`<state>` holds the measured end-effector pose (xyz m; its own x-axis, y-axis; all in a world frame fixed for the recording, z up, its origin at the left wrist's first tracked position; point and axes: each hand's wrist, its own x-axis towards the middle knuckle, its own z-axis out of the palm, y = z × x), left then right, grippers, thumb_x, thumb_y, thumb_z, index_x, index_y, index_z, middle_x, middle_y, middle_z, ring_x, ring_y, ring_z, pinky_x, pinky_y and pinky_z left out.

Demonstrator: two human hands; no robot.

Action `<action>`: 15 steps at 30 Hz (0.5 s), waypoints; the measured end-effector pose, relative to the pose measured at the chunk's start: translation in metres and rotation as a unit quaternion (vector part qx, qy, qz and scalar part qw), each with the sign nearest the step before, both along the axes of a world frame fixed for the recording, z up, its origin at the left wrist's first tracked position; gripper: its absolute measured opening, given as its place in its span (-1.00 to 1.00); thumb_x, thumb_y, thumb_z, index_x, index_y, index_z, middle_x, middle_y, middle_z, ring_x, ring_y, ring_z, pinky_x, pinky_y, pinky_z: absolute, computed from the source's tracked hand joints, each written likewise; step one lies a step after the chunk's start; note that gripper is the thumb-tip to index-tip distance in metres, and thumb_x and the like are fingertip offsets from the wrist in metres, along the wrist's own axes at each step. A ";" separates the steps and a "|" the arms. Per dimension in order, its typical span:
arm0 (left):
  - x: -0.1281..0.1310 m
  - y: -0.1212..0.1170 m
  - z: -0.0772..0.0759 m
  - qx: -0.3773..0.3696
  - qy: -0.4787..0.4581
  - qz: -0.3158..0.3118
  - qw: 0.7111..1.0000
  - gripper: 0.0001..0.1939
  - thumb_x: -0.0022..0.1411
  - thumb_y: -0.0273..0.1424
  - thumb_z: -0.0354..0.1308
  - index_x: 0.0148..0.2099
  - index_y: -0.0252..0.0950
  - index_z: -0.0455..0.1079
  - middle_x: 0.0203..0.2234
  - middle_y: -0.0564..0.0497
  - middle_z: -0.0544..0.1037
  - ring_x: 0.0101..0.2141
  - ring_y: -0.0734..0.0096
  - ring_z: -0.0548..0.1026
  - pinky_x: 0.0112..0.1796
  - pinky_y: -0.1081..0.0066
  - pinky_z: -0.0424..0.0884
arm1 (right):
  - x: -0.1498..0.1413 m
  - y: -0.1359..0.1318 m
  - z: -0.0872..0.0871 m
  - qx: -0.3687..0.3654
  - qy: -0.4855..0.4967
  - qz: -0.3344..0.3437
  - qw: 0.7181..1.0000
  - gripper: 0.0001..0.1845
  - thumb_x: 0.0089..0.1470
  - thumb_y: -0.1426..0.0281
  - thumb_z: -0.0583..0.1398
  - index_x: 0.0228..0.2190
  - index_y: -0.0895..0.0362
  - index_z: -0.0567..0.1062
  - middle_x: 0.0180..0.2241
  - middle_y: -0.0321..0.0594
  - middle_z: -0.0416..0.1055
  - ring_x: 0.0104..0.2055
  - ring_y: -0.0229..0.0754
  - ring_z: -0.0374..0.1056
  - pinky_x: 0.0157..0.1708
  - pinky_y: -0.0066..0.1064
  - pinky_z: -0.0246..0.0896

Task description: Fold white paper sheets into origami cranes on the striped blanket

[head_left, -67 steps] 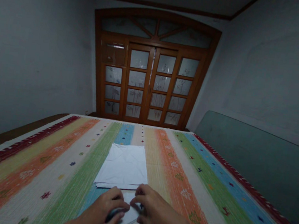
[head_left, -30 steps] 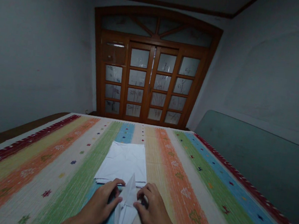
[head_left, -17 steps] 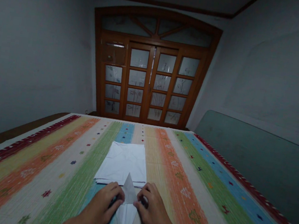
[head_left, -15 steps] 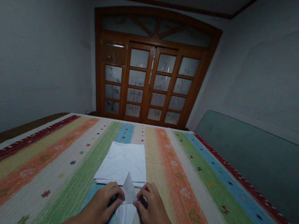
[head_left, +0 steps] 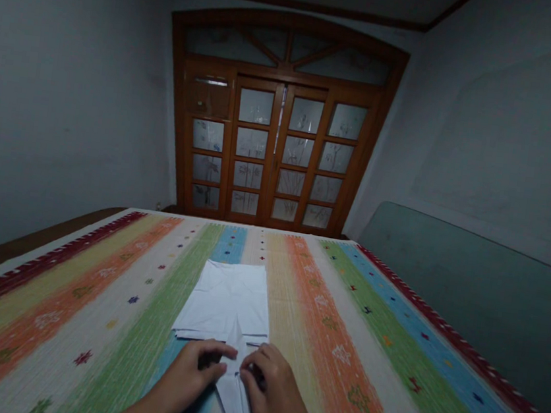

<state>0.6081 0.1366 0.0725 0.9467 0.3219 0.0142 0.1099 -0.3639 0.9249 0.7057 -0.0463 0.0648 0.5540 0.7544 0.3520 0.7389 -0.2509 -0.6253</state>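
Note:
A narrow folded white paper (head_left: pixel 233 400), pointed at its far end, lies between my two hands near the table's front edge. My left hand (head_left: pixel 200 367) has thumb and forefinger on the paper's left edge at its middle. From the other side, my right hand (head_left: pixel 273 382) pinches the paper at the same height, its fingertips covering part of the fold. The far tip overlaps the near edge of a stack of white sheets (head_left: pixel 228 297), which lies flat just beyond my hands. The underside of the folded paper is hidden.
A striped, patterned cloth (head_left: pixel 336 326) covers the table. Along the right side stands a pale greenish panel (head_left: pixel 446 279) against the wall. Wooden doors with glass panes (head_left: pixel 277 147) are at the far end, beyond the table.
My fingers have come closer together over the paper's middle. The paper's near end has swung slightly right, and my right hand's fingertips reach further over it.

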 end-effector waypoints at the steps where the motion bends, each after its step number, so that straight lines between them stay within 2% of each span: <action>1: 0.000 0.000 -0.001 -0.004 -0.013 0.000 1.000 -0.69 0.11 -0.33 0.23 -0.11 -0.30 0.64 -0.27 -0.08 0.66 -0.22 0.13 0.53 -0.14 0.26 0.38 | -0.001 0.000 0.000 -0.003 0.013 0.002 1.000 -0.85 0.12 0.62 0.26 -0.32 0.14 0.56 -0.31 -0.18 0.49 -0.23 -0.10 0.42 -0.21 -0.35 0.24; 3: -0.001 -0.002 -0.002 0.005 -0.038 -0.009 0.999 -0.71 0.14 -0.33 0.20 -0.13 -0.29 0.64 -0.21 -0.12 0.67 -0.17 0.10 0.54 -0.09 0.24 0.38 | -0.002 0.001 0.001 -0.014 0.035 -0.010 0.999 -0.91 0.10 0.56 0.32 -0.34 0.15 0.56 -0.34 -0.20 0.51 -0.27 -0.11 0.42 -0.23 -0.36 0.23; 10: -0.007 -0.007 -0.006 0.116 -0.080 -0.011 0.990 -0.72 0.20 -0.41 0.10 -0.13 -0.25 0.60 -0.26 -0.11 0.62 -0.22 0.14 0.52 -0.12 0.23 0.37 | -0.010 0.006 0.003 -0.050 0.072 -0.056 0.995 -0.86 -0.02 0.42 0.46 -0.41 0.15 0.61 -0.33 -0.19 0.55 -0.24 -0.07 0.42 -0.18 -0.32 0.21; 15: -0.007 -0.008 -0.005 0.105 -0.050 0.016 0.993 -0.74 0.18 -0.35 0.14 -0.14 -0.26 0.58 -0.31 -0.08 0.62 -0.25 0.13 0.51 -0.14 0.24 0.36 | -0.016 0.012 0.000 -0.045 0.092 -0.103 0.989 -0.80 -0.16 0.41 0.52 -0.44 0.13 0.65 -0.34 -0.17 0.56 -0.17 0.02 0.43 -0.09 -0.25 0.21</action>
<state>0.6016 0.1290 0.0680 0.9264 0.3315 0.1784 0.0351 -0.5479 0.8358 0.6897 -0.0339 0.0645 0.7479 0.6422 0.1679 0.5421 -0.4450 -0.7128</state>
